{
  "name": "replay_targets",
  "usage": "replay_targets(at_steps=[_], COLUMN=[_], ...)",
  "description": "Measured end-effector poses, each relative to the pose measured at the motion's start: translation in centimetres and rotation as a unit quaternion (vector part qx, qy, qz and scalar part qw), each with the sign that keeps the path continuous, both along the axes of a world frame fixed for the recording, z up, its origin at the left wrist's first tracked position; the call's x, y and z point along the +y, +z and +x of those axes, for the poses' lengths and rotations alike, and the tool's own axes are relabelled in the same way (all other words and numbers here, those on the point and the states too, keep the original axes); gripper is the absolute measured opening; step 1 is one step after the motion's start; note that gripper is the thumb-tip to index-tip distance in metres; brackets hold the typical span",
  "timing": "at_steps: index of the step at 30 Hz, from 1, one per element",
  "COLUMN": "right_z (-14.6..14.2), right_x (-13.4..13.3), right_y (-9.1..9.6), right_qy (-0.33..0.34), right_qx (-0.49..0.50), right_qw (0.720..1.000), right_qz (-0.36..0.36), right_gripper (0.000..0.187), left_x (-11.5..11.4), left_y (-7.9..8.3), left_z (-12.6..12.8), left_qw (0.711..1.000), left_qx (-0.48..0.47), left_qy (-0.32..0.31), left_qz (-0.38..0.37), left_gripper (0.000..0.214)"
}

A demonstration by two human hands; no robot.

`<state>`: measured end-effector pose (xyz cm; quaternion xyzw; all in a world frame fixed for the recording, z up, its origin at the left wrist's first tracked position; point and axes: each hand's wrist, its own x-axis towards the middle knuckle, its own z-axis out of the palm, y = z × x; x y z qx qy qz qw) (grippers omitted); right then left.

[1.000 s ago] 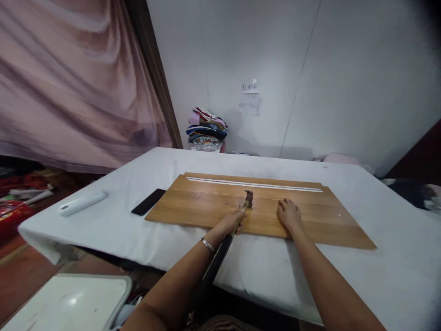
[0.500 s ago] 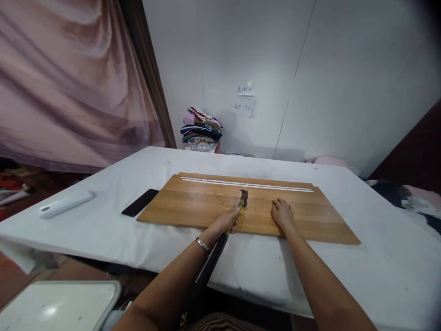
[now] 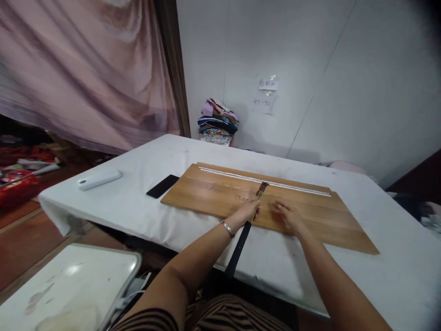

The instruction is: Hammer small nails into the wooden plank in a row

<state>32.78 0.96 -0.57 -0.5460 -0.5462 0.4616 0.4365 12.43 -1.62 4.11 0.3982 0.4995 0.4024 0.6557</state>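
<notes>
My left hand (image 3: 248, 211) is wrapped around the shaft of a claw hammer (image 3: 237, 250). The hammer's dark metal head points away from me over a wooden board (image 3: 206, 197), and its black grip reaches back past the board's front edge. Small marks or nails, too small to tell apart, run in a short row by the hammer head. My right hand (image 3: 288, 217) hovers over the board to the right of the hammer, slightly blurred, with its fingers stretched out and nothing visible in them. Two white strips (image 3: 237, 176) lie along the board's far edge.
A white-covered table (image 3: 138, 161) carries the board. To its left lie a flat black rectangle (image 3: 162, 186) and a long white object (image 3: 99, 179). Folded cloth (image 3: 217, 122) is stacked at the back by the wall. A white stool (image 3: 82, 280) stands lower left.
My view has turned, so the table sits further right in it. My right hand has come off the board and moved towards the hammer. The left hand keeps its grip on the hammer.
</notes>
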Motion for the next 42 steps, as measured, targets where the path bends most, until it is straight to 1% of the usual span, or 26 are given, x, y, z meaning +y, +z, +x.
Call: replay_targets(at_steps=[2, 3, 6, 8, 10, 12, 14, 16, 17, 19, 21, 22, 23, 24, 25, 26, 27, 28, 29, 31, 33, 34, 35, 37, 39, 42], right_z=[-3.3, -4.7, -7.6, -8.1, -8.0, -7.7, -7.4, -7.1, -7.0, -6.9, -6.9, -7.0, -7.1, -7.2, -7.3, -7.3, -7.3, -7.2, -7.0, -6.7, -6.6, -6.6, -6.7, -7.1, -7.5, -7.9], right_x=[-2.8, -4.2, -6.9, -7.8, -8.0, -8.0, -8.0, -8.1, -8.2, -8.6, -9.0, -9.2, -9.2, -9.1, -8.9, -8.6, -8.2, -7.7, -7.3, -6.5, -6.0, -5.8, -5.7, -5.5, -5.3, -4.9], right_y=[1.1, 1.7, 3.0, 3.5, 3.7, 3.9, 4.3, 4.7, 4.9, 5.2, 5.4, 5.5, 5.6, 5.7, 5.9, 6.0, 6.2, 6.4, 6.5, 6.6, 6.5, 6.4, 6.2, 5.7, 5.4, 5.2], right_qy=[0.057, 0.073, 0.072, 0.034, -0.011, -0.04, -0.027, 0.003, 0.015, 0.037, 0.058, 0.066, 0.071, 0.069, 0.06, 0.048, 0.035, 0.02, 0.009, -0.007, -0.005, -0.001, 0.001, -0.002, -0.007, -0.016], right_qx=[0.133, 0.178, 0.262, 0.275, 0.266, 0.246, 0.224, 0.206, 0.198, 0.191, 0.188, 0.185, 0.18, 0.173, 0.166, 0.161, 0.161, 0.167, 0.174, 0.184, 0.185, 0.183, 0.181, 0.177, 0.173, 0.171], right_qw=[0.985, 0.974, 0.957, 0.957, 0.96, 0.966, 0.972, 0.977, 0.978, 0.979, 0.978, 0.978, 0.978, 0.979, 0.981, 0.982, 0.982, 0.982, 0.98, 0.978, 0.976, 0.976, 0.975, 0.974, 0.975, 0.976], right_qz=[-0.093, -0.117, -0.105, -0.092, -0.084, -0.074, -0.064, -0.057, -0.056, -0.06, -0.067, -0.072, -0.076, -0.081, -0.084, -0.088, -0.09, -0.091, -0.094, -0.096, -0.111, -0.12, -0.129, -0.139, -0.142, -0.135], right_gripper=[0.049, 0.056, 0.065, 0.068, 0.074, 0.072, 0.06, 0.046, 0.043, 0.041, 0.039, 0.038, 0.037, 0.035, 0.034, 0.034, 0.033, 0.033, 0.034, 0.037, 0.041, 0.042, 0.042, 0.042, 0.042, 0.043], left_x=[0.2, 0.2, -0.2, -0.8, -1.7, -2.6, -3.3, -3.7, -3.8, -3.9, -3.8, -3.6, -3.4, -3.1, -2.7, -2.3, -1.8, -1.3, -0.9, -0.3, 0.0, 0.1, 0.0, 0.0, 0.0, 0.1], left_y=[0.2, 0.3, 0.3, 0.3, 0.2, 0.0, -0.3, -0.4, -0.5, -0.5, -0.5, -0.4, -0.5, -0.5, -0.6, -0.7, -0.8, -1.0, -1.2, -1.7, -2.3, -2.7, -3.0, -3.5, -3.9, -4.0], left_z=[0.6, 0.9, 1.4, 1.6, 1.8, 2.0, 2.2, 2.2, 2.1, 1.3, -0.2, -1.2, -2.3, -3.6, -5.0, -6.4, -7.8, -9.1, -10.2, -11.9, -12.7, -12.8, -12.8, -12.6, -12.5, -12.5], left_qw=[1.0, 0.999, 0.996, 0.996, 0.997, 0.995, 0.991, 0.987, 0.983, 0.968, 0.946, 0.94, 0.941, 0.946, 0.948, 0.942, 0.93, 0.91, 0.881, 0.805, 0.742, 0.72, 0.704, 0.685, 0.677, 0.677], left_qx=[-0.013, -0.018, -0.022, -0.026, -0.042, -0.059, -0.057, -0.022, 0.003, 0.048, 0.079, 0.086, 0.092, 0.109, 0.144, 0.188, 0.238, 0.296, 0.36, 0.491, 0.57, 0.592, 0.605, 0.618, 0.624, 0.628], left_qy=[-0.003, 0.002, 0.033, 0.026, -0.011, -0.053, -0.091, -0.127, -0.14, -0.154, -0.158, -0.163, -0.171, -0.159, -0.143, -0.124, -0.092, -0.082, -0.077, -0.077, -0.074, -0.073, -0.069, -0.059, -0.049, -0.048], left_qz=[0.013, 0.027, 0.08, 0.083, 0.064, 0.061, 0.074, 0.099, 0.122, 0.193, 0.272, 0.288, 0.279, 0.259, 0.245, 0.251, 0.265, 0.279, 0.296, 0.324, 0.346, 0.356, 0.366, 0.382, 0.387, 0.382], left_gripper=[0.015, 0.014, 0.011, 0.015, 0.023, 0.029, 0.032, 0.031, 0.03, 0.023, 0.014, 0.014, 0.015, 0.016, 0.019, 0.02, 0.018, 0.016, 0.016, 0.019, 0.028, 0.031, 0.034, 0.037, 0.038, 0.04])
